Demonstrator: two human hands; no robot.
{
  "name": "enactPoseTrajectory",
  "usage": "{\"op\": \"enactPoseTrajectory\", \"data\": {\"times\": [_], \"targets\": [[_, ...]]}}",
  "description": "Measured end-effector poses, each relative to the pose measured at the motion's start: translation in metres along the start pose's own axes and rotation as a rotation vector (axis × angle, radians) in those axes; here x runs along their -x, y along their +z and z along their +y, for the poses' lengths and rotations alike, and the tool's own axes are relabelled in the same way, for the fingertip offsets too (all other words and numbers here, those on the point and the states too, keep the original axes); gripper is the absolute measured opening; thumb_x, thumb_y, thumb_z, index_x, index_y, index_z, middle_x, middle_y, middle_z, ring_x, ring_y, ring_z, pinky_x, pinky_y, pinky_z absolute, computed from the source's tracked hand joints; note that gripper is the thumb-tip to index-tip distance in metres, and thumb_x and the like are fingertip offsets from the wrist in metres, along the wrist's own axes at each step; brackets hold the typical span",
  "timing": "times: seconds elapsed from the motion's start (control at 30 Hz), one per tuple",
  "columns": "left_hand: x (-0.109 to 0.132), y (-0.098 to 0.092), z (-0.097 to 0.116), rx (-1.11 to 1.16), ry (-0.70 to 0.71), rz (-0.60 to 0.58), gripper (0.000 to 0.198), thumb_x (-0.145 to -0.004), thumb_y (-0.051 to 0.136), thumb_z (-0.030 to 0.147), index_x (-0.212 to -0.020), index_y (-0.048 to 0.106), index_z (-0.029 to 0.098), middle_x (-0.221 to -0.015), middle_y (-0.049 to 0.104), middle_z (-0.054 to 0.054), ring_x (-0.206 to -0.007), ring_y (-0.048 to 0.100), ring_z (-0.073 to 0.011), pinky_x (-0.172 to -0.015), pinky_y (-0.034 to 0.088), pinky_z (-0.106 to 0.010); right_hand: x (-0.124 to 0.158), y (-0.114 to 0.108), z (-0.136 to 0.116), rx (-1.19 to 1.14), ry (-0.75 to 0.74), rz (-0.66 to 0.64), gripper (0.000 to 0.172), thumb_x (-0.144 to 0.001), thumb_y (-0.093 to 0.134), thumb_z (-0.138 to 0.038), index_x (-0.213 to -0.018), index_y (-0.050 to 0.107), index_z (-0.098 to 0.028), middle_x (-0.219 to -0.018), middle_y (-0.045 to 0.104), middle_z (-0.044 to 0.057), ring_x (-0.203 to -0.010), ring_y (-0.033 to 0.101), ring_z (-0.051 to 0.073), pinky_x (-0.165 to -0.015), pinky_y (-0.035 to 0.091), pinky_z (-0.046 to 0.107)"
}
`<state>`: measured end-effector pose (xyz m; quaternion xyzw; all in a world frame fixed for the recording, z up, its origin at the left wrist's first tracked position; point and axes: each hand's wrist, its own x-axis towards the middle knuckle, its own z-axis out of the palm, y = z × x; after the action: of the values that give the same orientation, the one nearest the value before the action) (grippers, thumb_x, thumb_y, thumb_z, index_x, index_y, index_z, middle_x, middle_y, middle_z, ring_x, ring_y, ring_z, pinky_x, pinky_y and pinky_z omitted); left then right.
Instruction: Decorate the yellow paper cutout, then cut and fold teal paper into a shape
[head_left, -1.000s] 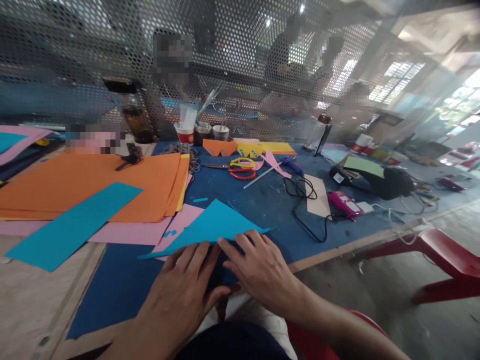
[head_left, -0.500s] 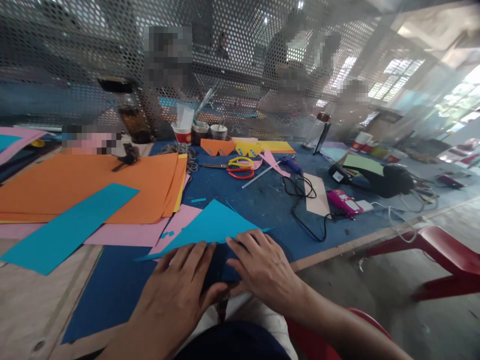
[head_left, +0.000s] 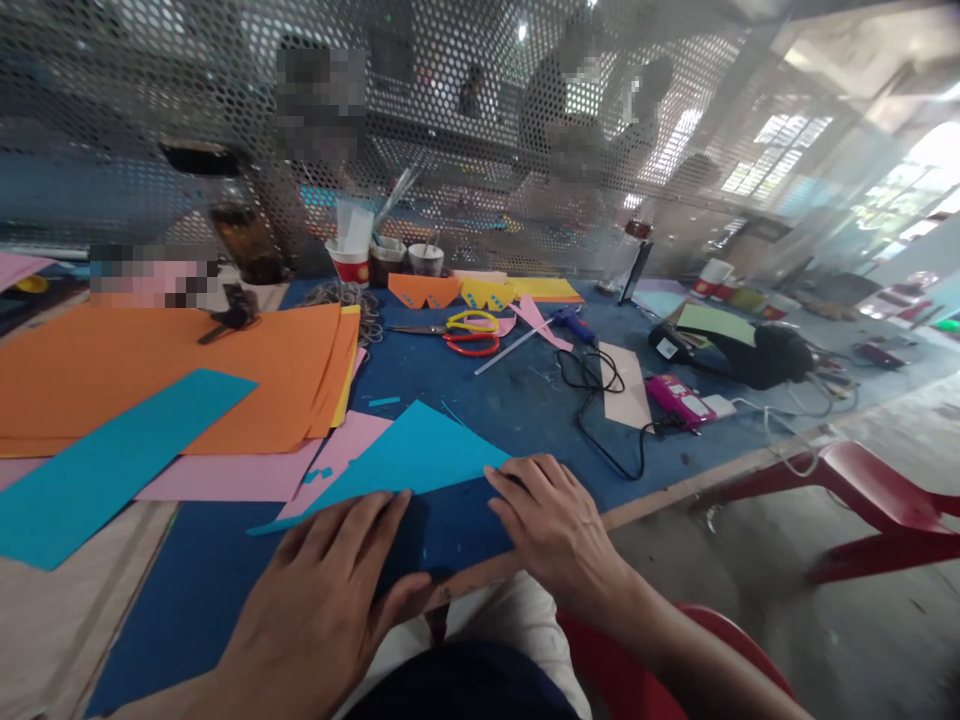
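A bright blue sheet of paper (head_left: 424, 447), folded into a triangle, lies with its long edge toward me. My left hand (head_left: 322, 575) rests along the left part of that edge, fingers stretched out and thumb apart. At the right corner, the fingertips of my right hand (head_left: 551, 520) press on the edge; its fingers are slightly bent and the corner is partly hidden under them. Neither hand grasps the paper. Under the triangle's left side is a pink sheet (head_left: 364, 437) with small blue scraps on it.
Orange sheets (head_left: 247, 370) with a blue strip (head_left: 127, 470) across them lie left. Beyond the triangle are scissors (head_left: 472, 335), orange (head_left: 424, 290) and yellow (head_left: 486, 294) paper masks, and paper cups (head_left: 351, 262). A corded blue glue gun (head_left: 576, 325) lies right. A red stool (head_left: 874, 490) stands beside the table.
My hands have moved apart along the folded edge, left hand leftward and right hand toward the right corner. The view has shifted slightly.
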<state>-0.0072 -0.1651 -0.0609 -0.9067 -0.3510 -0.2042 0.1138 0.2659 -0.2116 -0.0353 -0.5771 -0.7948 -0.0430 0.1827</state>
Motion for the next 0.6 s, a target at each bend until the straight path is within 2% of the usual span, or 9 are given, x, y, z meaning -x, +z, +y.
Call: {"op": "enactPoseTrajectory", "data": {"times": [0.13, 0.3, 0.4, 0.6], "targets": [[0.001, -0.001, -0.001, 0.007, -0.009, -0.009, 0.056, -0.107, 0.044, 0.056, -0.141, 0.061, 0.015, -0.129, 0.073, -0.015, -0.11, 0.067, -0.0333, -0.087, 0.048, -0.045, 0.002, 0.004, 0.004, -0.023, 0.034, 0.065, 0.032, -0.111, 0.05, -0.027, -0.138, 0.066, -0.018, -0.126, 0.07, 0.011, -0.115, 0.062, 0.026, -0.096, 0.054, 0.044], [0.0, -0.005, -0.001, 0.027, -0.001, 0.016, 0.056, -0.107, 0.043, 0.056, -0.141, 0.061, 0.015, -0.128, 0.073, -0.015, -0.109, 0.067, -0.0344, -0.086, 0.048, -0.046, 0.007, 0.007, 0.014, -0.053, 0.082, 0.149, 0.028, -0.109, 0.053, -0.022, -0.13, 0.071, -0.017, -0.12, 0.072, 0.011, -0.113, 0.063, 0.027, -0.099, 0.055, 0.046], [0.003, -0.005, -0.003, 0.046, -0.016, 0.006, 0.055, -0.106, 0.045, 0.055, -0.143, 0.058, 0.017, -0.13, 0.072, -0.015, -0.111, 0.066, -0.0344, -0.088, 0.048, -0.046, 0.008, 0.007, 0.017, -0.084, 0.088, 0.151, 0.028, -0.109, 0.052, -0.022, -0.13, 0.071, -0.018, -0.119, 0.071, 0.011, -0.113, 0.064, 0.027, -0.099, 0.056, 0.045], [0.014, -0.002, -0.008, 0.068, -0.015, -0.04, 0.068, -0.102, 0.05, 0.063, -0.153, 0.048, 0.018, -0.136, 0.068, -0.014, -0.117, 0.063, -0.0349, -0.094, 0.049, -0.046, 0.007, 0.005, 0.016, -0.13, 0.121, 0.148, 0.029, -0.109, 0.05, -0.02, -0.128, 0.072, -0.015, -0.119, 0.07, 0.012, -0.109, 0.066, 0.026, -0.096, 0.059, 0.044]]}}
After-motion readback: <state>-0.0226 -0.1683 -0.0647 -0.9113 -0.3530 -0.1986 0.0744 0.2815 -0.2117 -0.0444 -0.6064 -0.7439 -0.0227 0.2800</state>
